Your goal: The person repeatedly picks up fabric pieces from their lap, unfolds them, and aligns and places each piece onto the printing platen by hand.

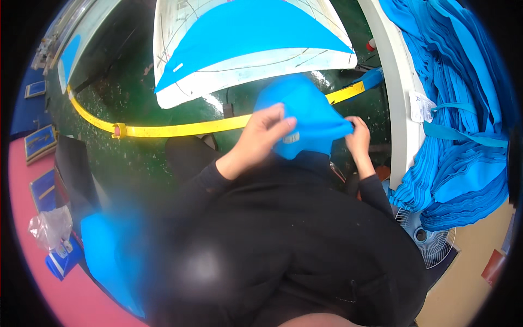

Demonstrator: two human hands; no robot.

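Blue, smooth fabric forms the handled piece, a loosely folded bright-blue cloth (pixel 310 103) with a small pale label, held in front of the body, short of a broad white board with dark drawn lines (pixel 218 79). The right hand (pixel 358 139) pinches the cloth's right-hand corner between thumb and fingers. The left hand (pixel 262 136) lies over the cloth's left side with its fingers curled; whether it grips the fabric or only rests against it cannot be told.

Stage of work, as judged from the arrangement: one wide, arched blue fabric panel (pixel 245 32) already lies flat on the board, its lower edge near the drawn lines. The cloth in the hands is not yet spread out; it appears partway through handling, bunched toward the pinched corner. At the right, a thick layered stack of blue fabric, bound with blue strips (pixel 468 182), hangs beside a white curved panel edge (pixel 400 92). Whether these layers are finished or waiting cannot be determined, so the amount left is uncertain. A curved yellow bar (pixel 185 131) crosses between the board and the body, passing behind the cloth.
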